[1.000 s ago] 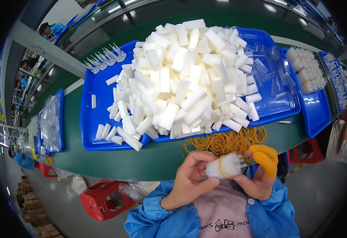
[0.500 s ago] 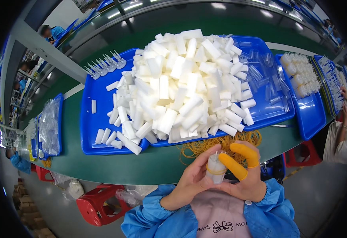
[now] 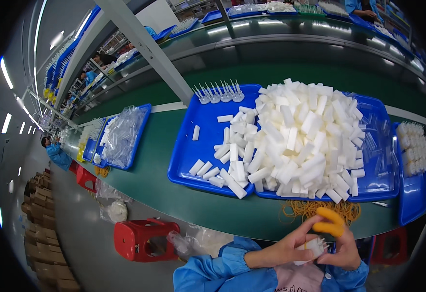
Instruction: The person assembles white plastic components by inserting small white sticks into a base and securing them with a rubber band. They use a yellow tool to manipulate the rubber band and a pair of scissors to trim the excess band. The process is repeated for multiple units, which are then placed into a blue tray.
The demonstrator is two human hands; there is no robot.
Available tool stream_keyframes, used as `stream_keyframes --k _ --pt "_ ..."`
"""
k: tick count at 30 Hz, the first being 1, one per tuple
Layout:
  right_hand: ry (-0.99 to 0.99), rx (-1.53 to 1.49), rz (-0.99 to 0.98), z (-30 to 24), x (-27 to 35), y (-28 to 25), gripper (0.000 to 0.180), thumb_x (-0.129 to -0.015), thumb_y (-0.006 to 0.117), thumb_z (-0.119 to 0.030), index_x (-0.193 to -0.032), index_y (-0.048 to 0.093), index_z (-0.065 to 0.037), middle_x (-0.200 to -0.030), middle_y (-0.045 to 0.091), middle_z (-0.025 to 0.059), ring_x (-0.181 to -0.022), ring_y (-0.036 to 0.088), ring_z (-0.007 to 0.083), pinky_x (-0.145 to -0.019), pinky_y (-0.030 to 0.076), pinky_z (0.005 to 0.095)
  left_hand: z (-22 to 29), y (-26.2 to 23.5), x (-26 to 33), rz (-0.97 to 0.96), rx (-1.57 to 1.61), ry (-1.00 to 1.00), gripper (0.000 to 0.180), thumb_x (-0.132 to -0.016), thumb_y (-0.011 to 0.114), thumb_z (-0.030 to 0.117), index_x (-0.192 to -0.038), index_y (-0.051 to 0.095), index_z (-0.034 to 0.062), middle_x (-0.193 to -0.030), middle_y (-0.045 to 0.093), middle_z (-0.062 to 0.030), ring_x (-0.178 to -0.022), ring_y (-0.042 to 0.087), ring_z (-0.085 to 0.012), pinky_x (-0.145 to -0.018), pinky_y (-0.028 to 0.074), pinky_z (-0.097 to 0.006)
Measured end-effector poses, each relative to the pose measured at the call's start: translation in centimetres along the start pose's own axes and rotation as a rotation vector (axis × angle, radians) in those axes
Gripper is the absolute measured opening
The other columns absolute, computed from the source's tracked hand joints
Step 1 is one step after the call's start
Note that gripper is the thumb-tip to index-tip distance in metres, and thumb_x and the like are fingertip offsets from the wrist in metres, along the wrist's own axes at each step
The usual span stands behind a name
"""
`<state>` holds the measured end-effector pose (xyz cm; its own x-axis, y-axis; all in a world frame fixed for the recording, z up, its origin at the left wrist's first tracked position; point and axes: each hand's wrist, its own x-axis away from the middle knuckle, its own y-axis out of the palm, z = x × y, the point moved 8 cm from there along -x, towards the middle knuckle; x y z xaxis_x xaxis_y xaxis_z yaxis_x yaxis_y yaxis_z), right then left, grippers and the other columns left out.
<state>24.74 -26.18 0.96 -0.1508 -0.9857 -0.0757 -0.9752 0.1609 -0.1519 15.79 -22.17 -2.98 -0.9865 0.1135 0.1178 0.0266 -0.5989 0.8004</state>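
Observation:
In front of my chest, a small bundle of white pieces (image 3: 312,250) lies tipped sideways, with several thin tips sticking out on its right. My left hand (image 3: 287,249) is closed around the bundle, its thumb pressed on the near side. Two orange finger cots (image 3: 330,223) cover fingers of my right hand (image 3: 345,248), which curls around the tip end of the same bundle. Just beyond my hands, a loose heap of yellow-brown rubber bands (image 3: 298,210) rests on the green table (image 3: 174,204). The bundle's underside is hidden by my fingers.
White foam blocks (image 3: 300,131) are piled high across blue trays (image 3: 186,163). Clear plastic tubes (image 3: 376,151) lie in the right tray; clear-based parts with upright stems (image 3: 217,95) stand at the far left corner. A red stool (image 3: 135,241) is at the lower left.
The view has swung left, so the trays and my hands appear farther right. The bundle has tipped from upright to sideways, its tips now pointing right.

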Motion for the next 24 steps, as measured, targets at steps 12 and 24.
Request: stream_keyframes --k 12,24 --pt "-0.152 -0.019 0.885 -1.4 11.1 -11.2 0.073 -0.068 0.072 -0.055 -0.114 0.048 -0.005 -0.108 0.05 0.0135 -0.099 0.05 0.0221 -0.089 0.04 0.0381 18.1 -3.6 6.0 0.597 -1.12 0.523 0.051 -0.08 0.065 0.007 -0.128 0.047 0.0022 -0.107 0.058 -0.0063 -0.093 0.055 -0.0131 -0.085 0.045 -0.028" --pt "-0.212 -0.362 0.958 -0.1 12.9 -9.8 0.05 -0.085 0.059 -0.036 -0.122 0.042 -0.006 -0.097 0.051 0.0087 -0.079 0.053 0.0159 -0.069 0.046 0.0299 35.6 -15.9 -3.6 0.881 -2.543 0.436 0.027 -0.071 0.071 0.022 -0.091 0.066 0.0057 -0.095 0.06 -0.0124 -0.088 0.059 -0.033 -0.074 0.049 -0.041"
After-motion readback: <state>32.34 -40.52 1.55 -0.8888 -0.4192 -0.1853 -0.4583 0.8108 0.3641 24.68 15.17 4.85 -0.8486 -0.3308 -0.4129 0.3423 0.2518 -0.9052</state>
